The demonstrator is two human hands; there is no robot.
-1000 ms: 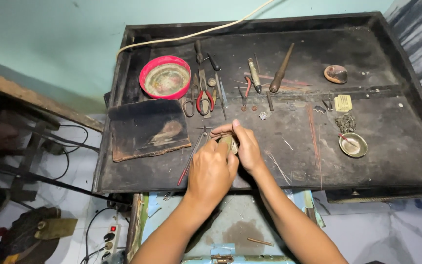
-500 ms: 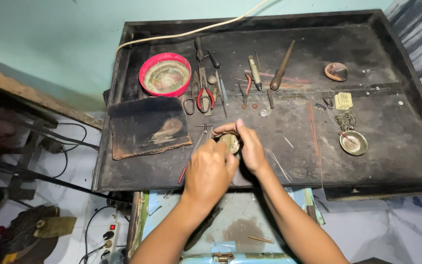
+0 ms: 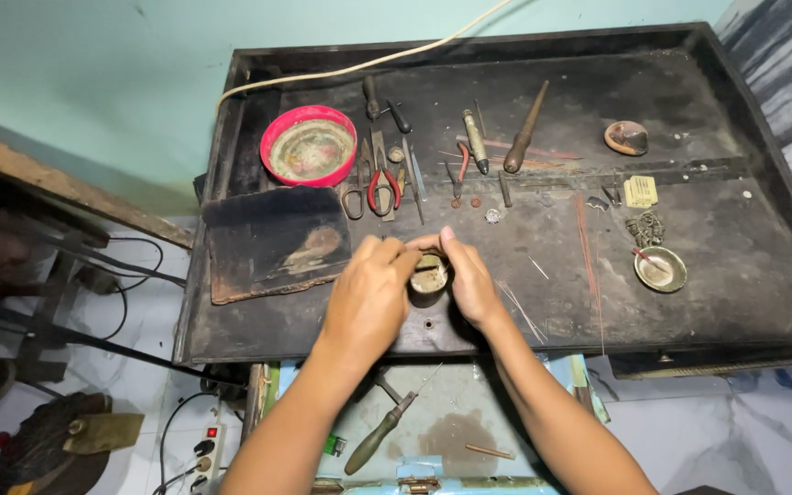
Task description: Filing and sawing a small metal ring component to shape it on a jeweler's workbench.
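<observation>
Both my hands meet over a small round metal block that stands near the front middle of the black workbench tray. My left hand curls around the block's left side, thumb and forefinger pinched at its top. My right hand cups the right side, its fingertips touching those of the left. Something thin seems pinched between the fingertips above the block, too small to tell what.
A red round dish stands at the back left, a dark scorched pad beside my left hand. Red-handled pliers, scissors, files and a wooden-handled tool lie behind. A small brass bowl sits right. A cream cable crosses the back.
The hands have stayed on the block, with only slight shifts of the fingers. The view has shifted a little.
</observation>
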